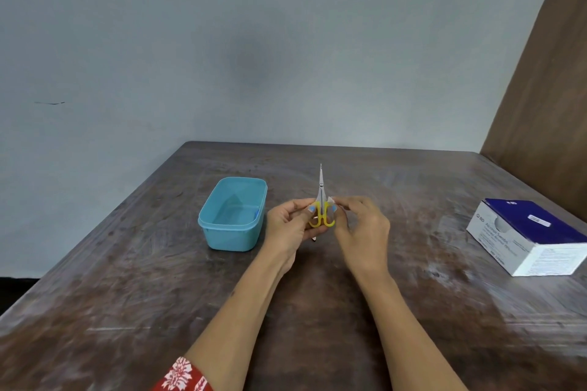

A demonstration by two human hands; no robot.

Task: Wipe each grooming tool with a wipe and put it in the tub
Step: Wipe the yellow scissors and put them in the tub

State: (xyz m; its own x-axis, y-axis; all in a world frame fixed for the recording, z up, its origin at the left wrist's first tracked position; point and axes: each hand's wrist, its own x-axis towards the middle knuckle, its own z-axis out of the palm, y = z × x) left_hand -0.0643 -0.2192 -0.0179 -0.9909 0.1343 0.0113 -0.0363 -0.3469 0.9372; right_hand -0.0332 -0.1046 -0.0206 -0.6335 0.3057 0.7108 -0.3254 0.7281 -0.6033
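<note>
i hold the small scissors (321,200) upright near the middle of the frame, above the dark wooden table (317,295). their yellow loops sit low between my two hands and the closed blades rise to a thin point toward the wall. my left hand (287,225) has its fingers curled about the left loop and its thumb set against it, so it grips the scissors. my right hand (362,228) is curled too, thumb and fingertips pinching a small white wipe (331,200) against the right side of the handles, just beside the base of the blades. only a scrap of the wipe shows above my fingers.

the blue tub (233,214) stands on the table left of my left hand, near it but not touching. it is open, with no lid on it. inside i see pale bare floor and a small blue mark at its right inner wall; i cannot tell what that is.

at the right edge of the frame a blue and white box (533,236) lies on the table, well apart from my hands, with a rounded opening in its side face. its contents are too blurred to make out. a red and white patterned sleeve (184,376) shows at the lower edge, on my left arm.
</note>
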